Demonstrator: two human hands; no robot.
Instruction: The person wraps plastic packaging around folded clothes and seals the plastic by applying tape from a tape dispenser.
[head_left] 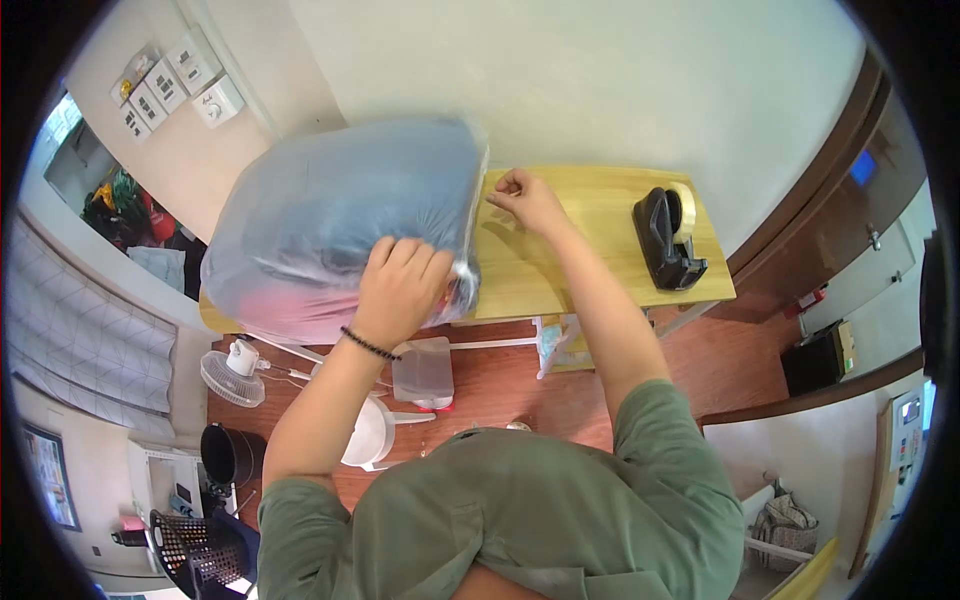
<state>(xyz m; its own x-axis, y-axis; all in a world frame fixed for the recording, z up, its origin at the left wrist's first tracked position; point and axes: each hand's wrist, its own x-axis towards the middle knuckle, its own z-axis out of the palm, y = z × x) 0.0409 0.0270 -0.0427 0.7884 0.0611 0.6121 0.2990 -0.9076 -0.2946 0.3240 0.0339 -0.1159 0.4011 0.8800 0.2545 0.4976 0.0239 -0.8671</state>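
A large clear plastic bag (350,200), bulging with blue and pink cloth, lies on the left part of a yellow wooden table. My left hand (405,283) is closed at the bag's near right edge, its fingers bent over the plastic and the thumb side hidden. Just right of the bag, my right hand (528,203) hovers above the tabletop with thumb and fingers pinched together. Whatever may be between those fingertips is too small to make out. Farther right stands a black tape dispenser (660,240) with a roll of tape (684,212).
The yellow table (600,280) stands against a pale wall. Below it are a clear plastic container (423,370), a white stool (370,432) and a white fan (235,375). At the lower left are a black bucket (230,455) and a dark basket (185,550). A brown door (815,220) is at right.
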